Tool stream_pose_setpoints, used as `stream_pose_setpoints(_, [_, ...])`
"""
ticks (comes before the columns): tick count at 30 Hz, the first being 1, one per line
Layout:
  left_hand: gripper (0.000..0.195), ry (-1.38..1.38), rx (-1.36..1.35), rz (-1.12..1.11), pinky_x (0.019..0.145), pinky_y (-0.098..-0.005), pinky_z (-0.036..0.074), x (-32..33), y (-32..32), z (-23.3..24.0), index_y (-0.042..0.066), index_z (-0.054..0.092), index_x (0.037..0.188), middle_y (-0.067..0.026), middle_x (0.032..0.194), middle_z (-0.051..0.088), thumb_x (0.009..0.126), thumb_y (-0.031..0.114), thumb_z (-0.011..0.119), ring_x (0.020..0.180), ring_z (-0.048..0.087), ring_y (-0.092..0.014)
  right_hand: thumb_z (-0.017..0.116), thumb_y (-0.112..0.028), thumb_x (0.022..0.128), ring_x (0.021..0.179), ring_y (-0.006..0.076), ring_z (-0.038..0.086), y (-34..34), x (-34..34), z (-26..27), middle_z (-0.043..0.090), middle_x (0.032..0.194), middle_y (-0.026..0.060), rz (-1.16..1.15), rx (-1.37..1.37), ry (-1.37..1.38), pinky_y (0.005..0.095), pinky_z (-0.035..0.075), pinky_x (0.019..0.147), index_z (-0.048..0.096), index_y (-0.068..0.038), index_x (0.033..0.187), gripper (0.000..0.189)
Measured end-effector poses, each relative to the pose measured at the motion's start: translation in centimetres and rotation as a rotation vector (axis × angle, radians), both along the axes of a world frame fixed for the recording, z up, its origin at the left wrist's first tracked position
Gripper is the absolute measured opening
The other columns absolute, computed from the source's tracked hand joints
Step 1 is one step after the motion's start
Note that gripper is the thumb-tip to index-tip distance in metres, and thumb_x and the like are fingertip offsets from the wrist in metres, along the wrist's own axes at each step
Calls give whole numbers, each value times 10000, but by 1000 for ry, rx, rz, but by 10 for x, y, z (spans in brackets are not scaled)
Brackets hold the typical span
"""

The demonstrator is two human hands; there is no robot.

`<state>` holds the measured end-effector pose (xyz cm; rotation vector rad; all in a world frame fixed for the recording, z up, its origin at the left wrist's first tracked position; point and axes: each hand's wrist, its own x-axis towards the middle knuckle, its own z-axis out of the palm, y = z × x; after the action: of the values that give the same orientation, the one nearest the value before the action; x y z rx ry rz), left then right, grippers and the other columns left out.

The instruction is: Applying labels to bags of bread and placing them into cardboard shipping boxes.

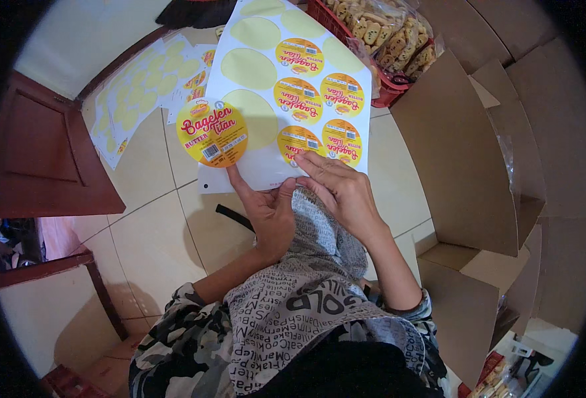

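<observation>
A white sticker sheet (322, 179) hangs over my lap, with several round yellow-and-orange labels (298, 100) on it and pale yellow circles (249, 75) where the backing is bare. One loose round label (212, 133), bearing writing and a barcode, clings to the tip of my left index finger. The thumb of my left hand (271, 219) pinches the sheet's near edge, with the other fingers curled beneath. My right hand (345, 194) grips that same edge close by; its fingertips rest on the lowest label of the inner column.
Used backing sheets (138, 94) lie on the tiled floor (146, 244) at left. A red crate (385, 92) of bagged biscuits stands ahead at right, scissors on its rim. Open cardboard boxes (457, 149) line the right side. A brown wooden door (44, 149) is at left.
</observation>
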<state>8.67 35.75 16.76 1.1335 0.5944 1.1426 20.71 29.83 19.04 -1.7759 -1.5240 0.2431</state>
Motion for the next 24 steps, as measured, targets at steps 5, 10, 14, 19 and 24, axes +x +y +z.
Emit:
stream_pose_setpoints(5, [851,69,68,24,901,-319,470,1,3,1,48,-109,1439,-207,1309,389,871,-108,506,1122,507,-238,669,-151,815,937,276,653,3,6,2,664,1063,117,9,-15,9,364,523,824,668,-79,1095,289])
stream_pose_setpoints(10, [842,79,-50,-31,904,-311,463,-8,-6,-16,47,-95,1443,-201,1320,384,871,-105,503,1110,512,-229,673,-132,810,926,262,658,0,0,-11,674,1037,109,-21,17,-10,348,533,797,686,-74,1051,249])
stream_pose_setpoints(14, [814,87,-74,58,860,-281,472,-8,-2,-14,50,-62,1450,-188,1318,389,878,-91,500,1084,517,-198,678,-128,806,903,257,667,-1,-8,-20,678,1019,110,-13,29,-101,355,536,775,689,-62,1031,235])
stream_pose_setpoints(19, [733,150,-91,98,766,-225,478,-9,3,-9,52,30,1449,-169,1319,387,894,-76,491,1068,509,-162,699,-183,801,816,273,685,7,-25,-22,657,1046,173,-208,23,65,341,545,702,675,-40,1062,299])
stream_pose_setpoints(24, [725,84,-149,58,771,-222,478,-1,4,-8,55,41,1446,-167,1336,368,894,-82,490,1092,501,-174,701,-218,807,824,304,684,17,-36,-22,623,1076,227,-332,31,183,345,545,683,651,-7,1097,362])
